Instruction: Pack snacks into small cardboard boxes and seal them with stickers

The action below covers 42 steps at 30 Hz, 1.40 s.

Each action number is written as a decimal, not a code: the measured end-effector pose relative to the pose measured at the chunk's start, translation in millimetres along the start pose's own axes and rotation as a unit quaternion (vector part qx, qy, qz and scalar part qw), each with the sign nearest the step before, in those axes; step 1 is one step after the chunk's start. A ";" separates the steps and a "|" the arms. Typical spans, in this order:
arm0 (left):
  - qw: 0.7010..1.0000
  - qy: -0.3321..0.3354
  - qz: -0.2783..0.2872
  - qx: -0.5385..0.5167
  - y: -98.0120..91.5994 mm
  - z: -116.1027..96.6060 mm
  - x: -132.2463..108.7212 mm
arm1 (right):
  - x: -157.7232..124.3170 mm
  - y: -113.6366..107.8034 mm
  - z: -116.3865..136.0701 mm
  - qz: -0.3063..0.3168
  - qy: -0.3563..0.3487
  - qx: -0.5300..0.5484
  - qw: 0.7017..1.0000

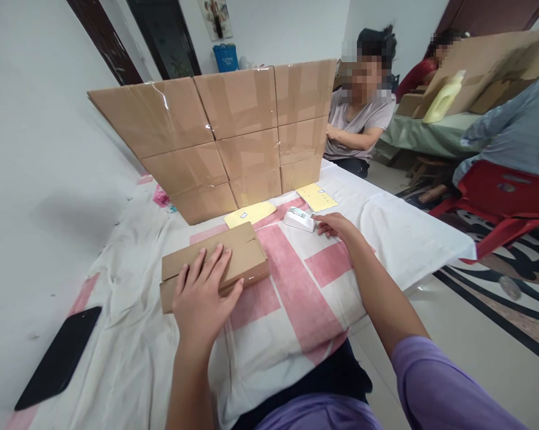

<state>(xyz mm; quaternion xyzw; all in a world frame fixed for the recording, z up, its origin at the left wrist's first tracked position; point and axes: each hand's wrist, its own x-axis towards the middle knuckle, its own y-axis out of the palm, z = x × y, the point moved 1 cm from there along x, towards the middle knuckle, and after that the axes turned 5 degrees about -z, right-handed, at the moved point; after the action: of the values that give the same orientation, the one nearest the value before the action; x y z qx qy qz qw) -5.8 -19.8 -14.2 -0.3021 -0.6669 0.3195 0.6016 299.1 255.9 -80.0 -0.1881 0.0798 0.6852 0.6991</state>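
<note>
My left hand (206,292) lies flat on a closed brown cardboard box (246,246), fingers spread over its top and thumb along the near edge. My right hand (336,226) reaches to a small white device (298,220), which has a greyish window on top. The index finger stretches out to the device's right end and seems to touch it, while the other fingers curl loosely beneath. Behind the box lies a yellow paper cutout (255,213). Another yellow paper piece (317,197) rests beyond the device.
A tall taped cardboard panel (246,107) stands across the table, with a person (363,113) behind its right edge. A black phone (58,358) lies at the left by the wall. A red chair (511,191) and a yellowish bottle (446,95) on another table are at the right.
</note>
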 end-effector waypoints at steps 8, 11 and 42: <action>1.000 0.005 -0.013 0.013 2.2 0.9 0.2 | 6.1 -3.2 -3.1 0.028 0.023 0.001 0.999; 1.000 0.004 -0.009 0.011 2.1 1.2 1.2 | 8.1 -2.6 -3.5 0.028 0.027 0.003 0.999; 0.999 0.018 -0.006 0.049 8.9 7.9 6.0 | 12.8 -8.2 -9.2 0.052 0.033 0.016 0.998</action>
<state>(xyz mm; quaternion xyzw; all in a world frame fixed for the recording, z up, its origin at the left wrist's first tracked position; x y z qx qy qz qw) -14.0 -10.1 -18.2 -0.2734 -0.6415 0.3429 0.6294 309.1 264.4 -91.9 -0.1949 0.1230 0.7127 0.6626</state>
